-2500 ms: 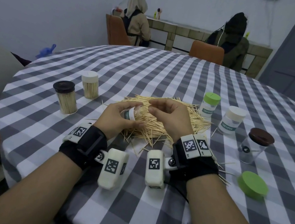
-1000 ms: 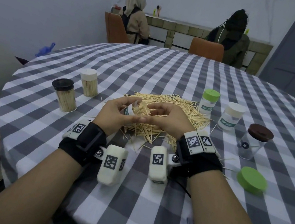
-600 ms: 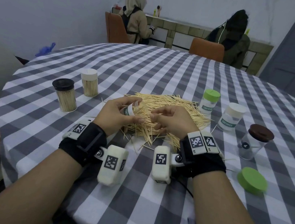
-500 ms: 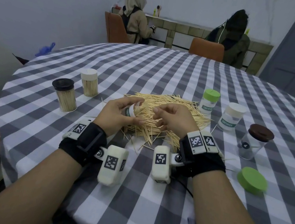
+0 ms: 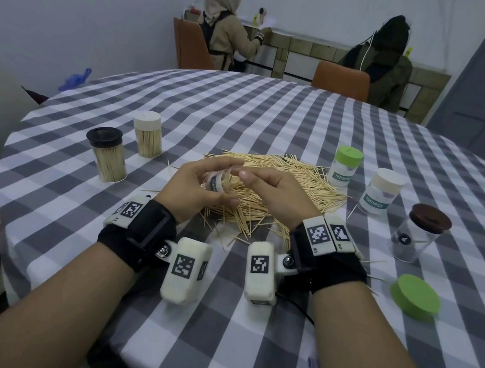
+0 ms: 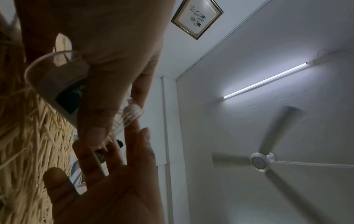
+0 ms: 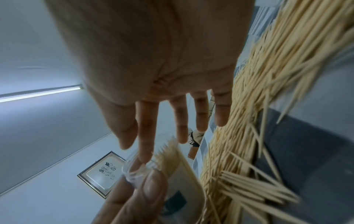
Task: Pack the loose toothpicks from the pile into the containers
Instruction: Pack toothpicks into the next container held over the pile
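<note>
Over the toothpick pile (image 5: 268,187), left hand (image 5: 200,187) grips the tilted jar (image 5: 215,181); right hand (image 5: 271,192) at its 3 o'clock has just let go, fingers loose, so another bunch is packed.

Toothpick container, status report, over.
Left hand grips open container, partly filled. Right hand open, empty, fingers at its mouth. Pile remains beneath. Nothing blocking.
</note>
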